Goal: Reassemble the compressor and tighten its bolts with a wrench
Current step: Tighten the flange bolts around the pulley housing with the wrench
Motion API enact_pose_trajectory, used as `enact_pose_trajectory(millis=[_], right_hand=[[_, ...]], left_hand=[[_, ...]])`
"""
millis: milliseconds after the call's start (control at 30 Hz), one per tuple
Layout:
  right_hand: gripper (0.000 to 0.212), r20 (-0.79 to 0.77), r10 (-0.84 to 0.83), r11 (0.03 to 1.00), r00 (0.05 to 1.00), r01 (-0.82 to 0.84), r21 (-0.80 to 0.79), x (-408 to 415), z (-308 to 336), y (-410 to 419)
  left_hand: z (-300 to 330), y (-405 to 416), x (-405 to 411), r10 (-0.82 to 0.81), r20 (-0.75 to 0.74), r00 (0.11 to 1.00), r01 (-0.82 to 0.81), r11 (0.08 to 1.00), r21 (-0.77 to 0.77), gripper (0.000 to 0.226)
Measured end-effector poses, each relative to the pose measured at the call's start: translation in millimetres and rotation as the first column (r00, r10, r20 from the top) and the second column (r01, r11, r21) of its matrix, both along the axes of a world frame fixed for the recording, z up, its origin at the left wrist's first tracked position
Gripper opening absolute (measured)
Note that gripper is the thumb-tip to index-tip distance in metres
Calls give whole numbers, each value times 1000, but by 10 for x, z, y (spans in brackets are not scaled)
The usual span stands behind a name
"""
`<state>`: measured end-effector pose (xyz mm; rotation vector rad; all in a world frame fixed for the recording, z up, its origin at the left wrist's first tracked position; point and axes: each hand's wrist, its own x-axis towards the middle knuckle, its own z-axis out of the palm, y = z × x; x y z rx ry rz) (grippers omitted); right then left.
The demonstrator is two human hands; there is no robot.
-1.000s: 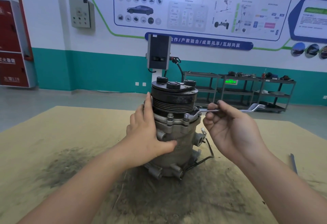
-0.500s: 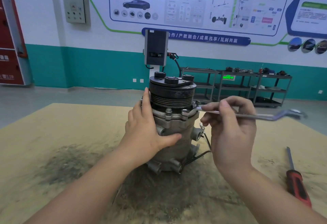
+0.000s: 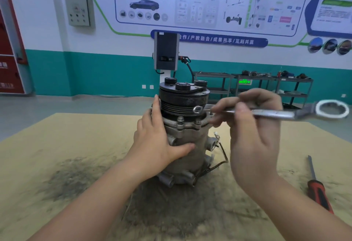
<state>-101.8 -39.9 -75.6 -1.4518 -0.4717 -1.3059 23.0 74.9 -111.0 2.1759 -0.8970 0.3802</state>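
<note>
The compressor (image 3: 187, 126) stands upright in the middle of the table, a black pulley on top of its silver body. My left hand (image 3: 158, 140) wraps the left side of the body, thumb across the front. My right hand (image 3: 251, 130) grips the shaft of a silver ring wrench (image 3: 276, 112). The wrench's small ring end sits in the air in front of the pulley, a little above a bolt (image 3: 198, 121) on the silver flange. Its large ring end points right.
A red-handled screwdriver (image 3: 318, 189) lies on the table at the right. The yellowish table top (image 3: 57, 145) carries dark grimy patches around the compressor. A thin black wire loops from the compressor's right side. Metal shelving stands against the far wall.
My right hand has swung the wrench handle toward me and to the right. The wrench's small ring now sits above the flange bolt. The left hand has kept its hold.
</note>
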Motion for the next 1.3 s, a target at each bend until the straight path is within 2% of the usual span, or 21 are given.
enact_pose_trajectory(millis=[100, 200, 433, 567, 633, 700, 800, 867, 933, 1033, 1133, 1200, 1233, 1300], right_hand=[[14, -85, 190, 904, 978, -141, 404, 10, 101, -103], [20, -118, 318, 765, 941, -181, 618, 65, 115, -198], [17, -156, 497, 649, 854, -246, 720, 107, 167, -374], [17, -206, 536, 633, 819, -228, 740, 114, 158, -438], [18, -154, 465, 663, 872, -227, 714, 134, 84, -377], [18, -96, 317, 768, 943, -196, 610, 127, -19, -285], [12, -16, 116, 933, 993, -104, 346, 105, -151, -165], [14, 7, 14, 987, 1000, -15, 162, 87, -220, -96], [19, -5, -107, 994, 994, 107, -29, 68, -281, -39], [9, -48, -283, 920, 958, 257, -297, 51, -304, 26], [21, -56, -299, 902, 953, 263, -342, 15, -229, 45], [16, -1, -262, 905, 965, 246, -346, -2, -153, 52], [9, 37, -234, 919, 972, 233, -317, -5, -116, 55], [14, 81, -188, 961, 979, 200, -192, -10, -59, 58]], left_hand=[[-4, 6, 3, -9, 2, 1000, 9, 1000, -5, 135], [0, 15, -10, -15, 3, 1000, 15, 1000, -9, 134], [9, 8, -29, -15, 9, 1000, 15, 1000, -12, 135], [13, 3, -30, -10, 16, 1000, 10, 1000, -6, 135], [11, 3, -30, -5, 15, 1000, 5, 1000, -3, 135], [11, 0, -33, -3, 10, 1000, 3, 1000, -6, 135], [10, -4, -29, 9, 9, 1000, -9, 1000, 0, 136], [8, -6, -28, 15, 5, 1000, -15, 1000, 0, 136], [7, -6, -35, 16, 1, 1000, -16, 1000, -6, 136], [7, -8, -42, 12, 1, 1000, -12, 1000, -27, 136], [12, -3, -35, 1, -15, 1000, -2, 1000, -28, 136], [8, 0, -23, 2, -8, 1000, -2, 1000, -8, 136], [9, 0, -19, 3, -2, 1000, -3, 1000, 1, 137], [13, -2, -10, 9, 2, 1000, -9, 1000, 14, 137]])
